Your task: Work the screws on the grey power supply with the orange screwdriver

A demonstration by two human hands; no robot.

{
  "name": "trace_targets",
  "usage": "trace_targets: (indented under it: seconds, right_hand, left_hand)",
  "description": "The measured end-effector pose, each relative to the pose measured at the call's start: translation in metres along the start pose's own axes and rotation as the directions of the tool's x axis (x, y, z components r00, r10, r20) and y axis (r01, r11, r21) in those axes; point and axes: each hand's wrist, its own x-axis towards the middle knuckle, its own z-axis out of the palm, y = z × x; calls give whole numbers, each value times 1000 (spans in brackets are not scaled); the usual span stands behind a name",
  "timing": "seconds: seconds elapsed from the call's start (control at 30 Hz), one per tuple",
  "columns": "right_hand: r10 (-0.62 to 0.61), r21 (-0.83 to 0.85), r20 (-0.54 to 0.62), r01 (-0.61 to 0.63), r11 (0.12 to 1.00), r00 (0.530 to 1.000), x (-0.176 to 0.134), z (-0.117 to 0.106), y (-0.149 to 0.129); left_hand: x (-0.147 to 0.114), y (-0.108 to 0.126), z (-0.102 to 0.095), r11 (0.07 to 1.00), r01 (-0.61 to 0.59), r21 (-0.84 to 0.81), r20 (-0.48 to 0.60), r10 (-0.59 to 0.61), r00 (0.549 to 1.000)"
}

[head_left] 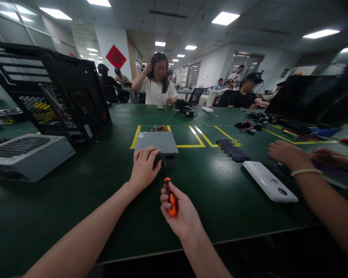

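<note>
A grey metal computer power supply lies on the green table in front of me, its socket side facing me. My left hand grips its near left corner, fingers over the top and front edge. In my right hand is a screwdriver with an orange and black handle, fingers wrapped round it. Its thin shaft points away from me, and the tip is at the front face of the power supply, left of the socket. Whether the tip sits in a screw is too small to tell. Coloured wires show behind the power supply.
A black computer case and a second power supply stand at the left. To the right lie a white device, a blurred phone-like object and cables. A co-worker's hand reaches in there. Another person is across the table.
</note>
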Motion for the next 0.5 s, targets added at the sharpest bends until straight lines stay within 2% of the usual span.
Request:
trace_targets:
  seconds: [0.13, 0.33, 0.5]
  right_hand:
    - [50, -25, 41, -49, 998, 998, -1, 0, -2]
    - [-24, -33, -13, 24, 999, 1000, -1, -1, -5]
    - [46, -50, 76, -42, 998, 996, 0, 1, -6]
  left_hand:
    - [2, 2, 4, 999, 36, 8, -22, -36, 999]
    - [3, 4, 6, 998, 59, 27, -22, -58, 998]
    - [3, 5, 8, 997, 65, 49, -30, -63, 998]
